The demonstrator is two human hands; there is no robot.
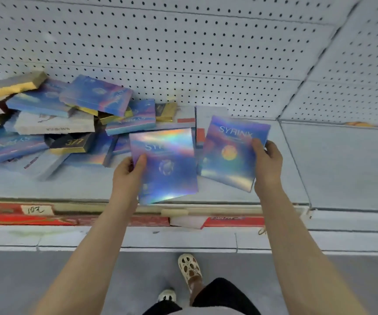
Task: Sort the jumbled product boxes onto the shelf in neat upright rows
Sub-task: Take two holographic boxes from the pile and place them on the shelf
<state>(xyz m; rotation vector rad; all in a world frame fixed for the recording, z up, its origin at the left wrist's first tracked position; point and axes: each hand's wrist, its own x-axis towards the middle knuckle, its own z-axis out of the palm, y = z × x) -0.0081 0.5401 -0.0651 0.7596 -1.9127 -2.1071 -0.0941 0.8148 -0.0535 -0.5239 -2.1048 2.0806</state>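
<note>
1. Head view: the left hand [130,170] has its grip closed on a holographic blue box [164,164], thumb on the front face and fingers behind its left edge. The box is held face-up above the near part of the shelf [333,164], its lower corner reaching over the shelf's front edge.
2. The right hand [266,160] has its grip closed on a second holographic box [231,153] marked "SYRINX" with an orange disc on its front. The thumb lies on the box's right edge, and the box tilts slightly to the right, just beside the first one.
3. On the left of the shelf lies a jumbled pile of boxes [54,117]: blue ones, gold-edged ones, a white one, and a dark one marked "377", stacked flat and at odd angles.
4. Behind the two held boxes, pale boxes with red patches [197,123] rest against the far perforated back panel [183,53].
5. The right half of the shelf is bare.
6. A red price strip [24,215] runs along the shelf's front edge, with a handwritten tag at the left.
7. Below, on the floor, the person's feet in light perforated shoes [189,268] show.
</note>
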